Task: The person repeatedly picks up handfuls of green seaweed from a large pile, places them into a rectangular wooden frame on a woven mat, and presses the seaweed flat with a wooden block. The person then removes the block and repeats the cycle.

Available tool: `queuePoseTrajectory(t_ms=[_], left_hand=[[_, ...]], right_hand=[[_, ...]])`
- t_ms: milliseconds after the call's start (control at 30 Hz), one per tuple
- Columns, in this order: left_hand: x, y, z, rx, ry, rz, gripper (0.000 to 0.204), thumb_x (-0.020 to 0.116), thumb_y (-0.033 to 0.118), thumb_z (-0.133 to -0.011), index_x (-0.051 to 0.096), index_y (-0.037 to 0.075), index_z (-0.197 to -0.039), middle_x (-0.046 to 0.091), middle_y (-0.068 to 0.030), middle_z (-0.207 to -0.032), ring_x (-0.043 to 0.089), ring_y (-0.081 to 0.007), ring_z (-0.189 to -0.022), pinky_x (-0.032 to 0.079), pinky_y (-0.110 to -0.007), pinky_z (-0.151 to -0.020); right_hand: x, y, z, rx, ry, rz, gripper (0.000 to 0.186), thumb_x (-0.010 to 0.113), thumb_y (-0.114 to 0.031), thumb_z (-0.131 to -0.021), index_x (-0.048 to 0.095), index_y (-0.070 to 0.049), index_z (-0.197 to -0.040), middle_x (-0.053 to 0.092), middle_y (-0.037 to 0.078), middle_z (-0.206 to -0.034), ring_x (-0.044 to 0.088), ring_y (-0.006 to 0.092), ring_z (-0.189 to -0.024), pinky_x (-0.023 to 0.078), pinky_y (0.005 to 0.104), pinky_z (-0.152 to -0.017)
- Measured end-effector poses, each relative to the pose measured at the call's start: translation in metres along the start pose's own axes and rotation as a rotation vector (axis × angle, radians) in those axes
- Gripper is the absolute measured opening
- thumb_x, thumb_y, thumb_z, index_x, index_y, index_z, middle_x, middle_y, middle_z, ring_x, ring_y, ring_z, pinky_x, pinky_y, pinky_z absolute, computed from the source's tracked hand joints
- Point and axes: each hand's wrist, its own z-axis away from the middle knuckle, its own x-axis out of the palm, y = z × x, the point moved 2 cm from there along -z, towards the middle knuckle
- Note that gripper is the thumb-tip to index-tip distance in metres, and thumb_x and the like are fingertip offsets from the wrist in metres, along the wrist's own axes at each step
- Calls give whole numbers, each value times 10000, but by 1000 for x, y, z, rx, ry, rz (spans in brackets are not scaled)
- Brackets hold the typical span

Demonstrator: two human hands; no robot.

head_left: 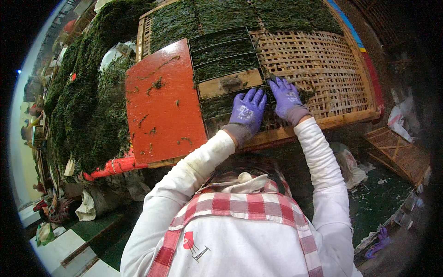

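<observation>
My left hand (pixel 248 111), in a purple glove with a grey cuff, rests with fingers stretched on dark green seaweed (pixel 219 107) in the near part of a thin divided frame (pixel 224 61). My right hand (pixel 287 98), gloved alike, lies just right of it at the frame's edge, fingers apart. A little seaweed shows around its fingertips; what is under the palm is hidden. Just beyond my left hand, a wooden board (pixel 230 83) with a small dark block on it lies across the frame. The far slots hold flattened seaweed.
The frame sits on a woven bamboo tray (pixel 318 69), whose far part carries seaweed sheets (pixel 230 16). On the left, a red board (pixel 164 101) bears loose strands, beside a big seaweed heap (pixel 87 101). A wooden rack (pixel 399 150) stands low at right.
</observation>
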Motion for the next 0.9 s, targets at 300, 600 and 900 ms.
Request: queuePoseTrajectory(t_ms=[300,600,900], left_hand=[[37,3,-8,-211,-246,49,430,361,214,-965,347,96,-1378,335,-80,-1459,307,-252,-1340,263,-414,-1074],[67,7,5,-265,-218,904,367,378,305,-971,409,175,-1313,443,-39,-1339,415,-236,-1216,304,-379,-1038],[10,1,33,-48,-444,369,345,442,258,-916,503,179,-1247,517,-57,-1246,450,-243,-1174,341,-403,-987]], right_hand=[[-29,-9,13,-189,148,-127,357,577,-51,-734,551,-66,-1090,622,175,-1014,592,360,-951,454,451,-817],[-69,-107,1,-348,-48,-24,187,601,-149,-750,648,-61,-908,671,162,-854,658,332,-821,523,427,-711],[-83,-175,50,-516,219,100,314,589,-140,-771,597,-93,-1081,642,93,-1012,632,248,-915,476,367,-771]])
